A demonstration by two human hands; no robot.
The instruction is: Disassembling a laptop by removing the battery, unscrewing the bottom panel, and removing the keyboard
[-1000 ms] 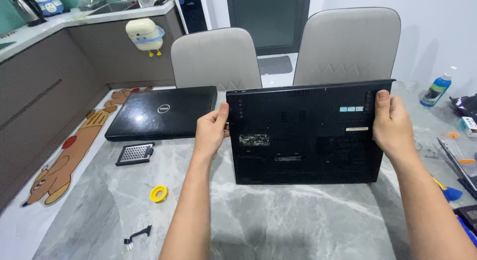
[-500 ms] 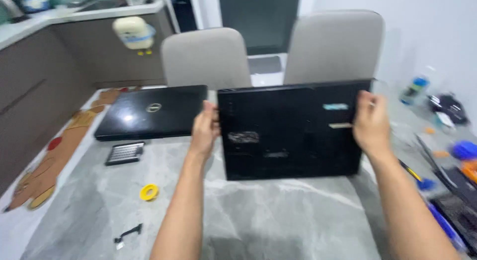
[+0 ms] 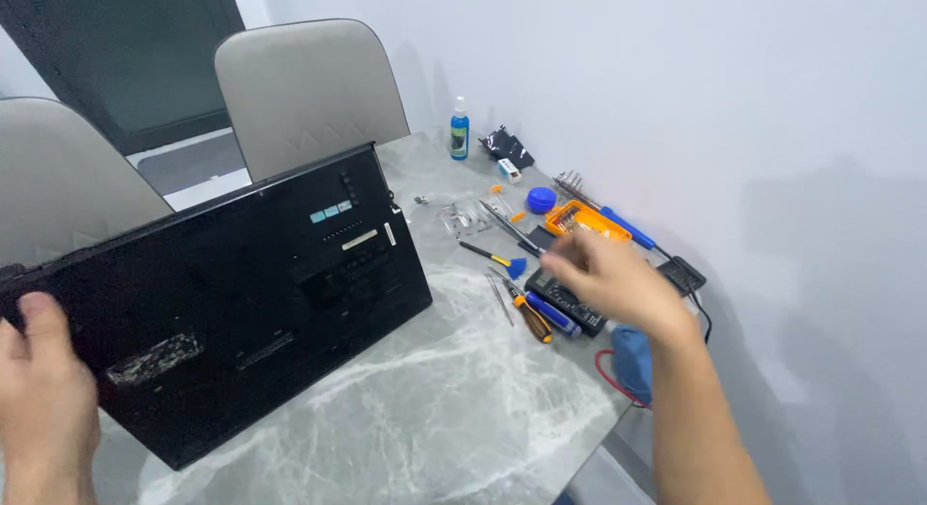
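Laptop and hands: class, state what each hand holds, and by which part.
The left hand holds the black laptop by its left edge. The right hand holds nothing, open above the tools.

The laptop base is matt black plastic, scuffed at seven o'clock near the left hand. The table is polished grey marble-look stone. At two o'clock, the screwdriver has a glossy orange plastic handle, the bottle shiny blue plastic. Chairs look like soft matt grey leather.
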